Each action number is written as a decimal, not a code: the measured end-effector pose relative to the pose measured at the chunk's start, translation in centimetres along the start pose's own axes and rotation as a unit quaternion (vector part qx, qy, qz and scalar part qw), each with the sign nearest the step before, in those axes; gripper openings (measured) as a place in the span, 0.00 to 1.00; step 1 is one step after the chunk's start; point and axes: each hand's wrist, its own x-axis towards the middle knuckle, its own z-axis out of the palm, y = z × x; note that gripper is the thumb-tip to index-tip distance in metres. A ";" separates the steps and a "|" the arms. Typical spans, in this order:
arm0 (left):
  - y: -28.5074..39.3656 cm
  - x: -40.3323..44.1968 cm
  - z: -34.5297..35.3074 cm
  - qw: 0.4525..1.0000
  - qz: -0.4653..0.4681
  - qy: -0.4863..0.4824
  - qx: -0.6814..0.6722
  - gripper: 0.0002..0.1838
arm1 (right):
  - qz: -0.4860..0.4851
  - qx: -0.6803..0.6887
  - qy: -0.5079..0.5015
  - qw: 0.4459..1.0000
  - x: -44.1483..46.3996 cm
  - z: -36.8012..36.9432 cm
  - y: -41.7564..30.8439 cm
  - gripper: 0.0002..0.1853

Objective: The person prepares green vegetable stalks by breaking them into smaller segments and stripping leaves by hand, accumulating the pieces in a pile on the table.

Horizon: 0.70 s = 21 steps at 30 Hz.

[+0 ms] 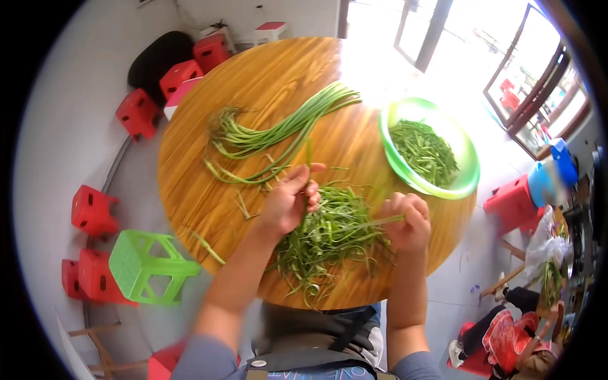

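Note:
My left hand [290, 199] is pinched round a thin green stalk [308, 152] that stands up between its fingers. My right hand [408, 221] is closed on a pale green strip [380, 221], which points left over the pile. Beneath and between both hands lies a loose pile of green peelings [329, 234] on the round wooden table [209, 209]. Beyond my left hand rests a bundle of long green stalks [285, 130] with roots at its left end. A green-rimmed bowl [470, 171] at the right holds many short cut green pieces [423, 152].
Around the table's left side stand several red stools [94, 211] and a green stool [133, 266]. Blue basins [551, 180] rest on red stools at the right. Another person [506, 335] sits at the lower right, near a plastic bag [544, 250]. Glass doors stand open at the back right.

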 end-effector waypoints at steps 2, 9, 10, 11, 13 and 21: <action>0.2 -0.1 0.3 1.000 -0.020 0.000 -0.007 0.15 | -0.009 0.020 -0.007 1.000 0.1 -0.2 0.1 0.10; 0.2 -0.4 1.4 0.993 -0.020 0.046 0.106 0.13 | -0.050 -0.523 0.239 0.816 1.0 -1.0 1.6 0.09; 0.0 -0.4 1.4 0.990 -0.022 0.044 0.129 0.12 | -0.097 -0.625 0.254 0.731 1.4 -0.7 2.2 0.10; -0.4 -0.2 1.1 0.987 -0.024 0.041 0.151 0.12 | -0.134 -0.609 0.280 0.730 1.6 -0.3 2.0 0.13; -1.1 -0.1 1.1 0.978 -0.025 0.032 0.204 0.10 | -0.078 -0.514 0.285 0.805 1.3 -0.1 1.6 0.13; -2.6 -0.5 2.2 0.924 -0.015 -0.007 0.382 0.13 | 0.059 -0.367 0.143 0.917 0.9 1.4 2.5 0.09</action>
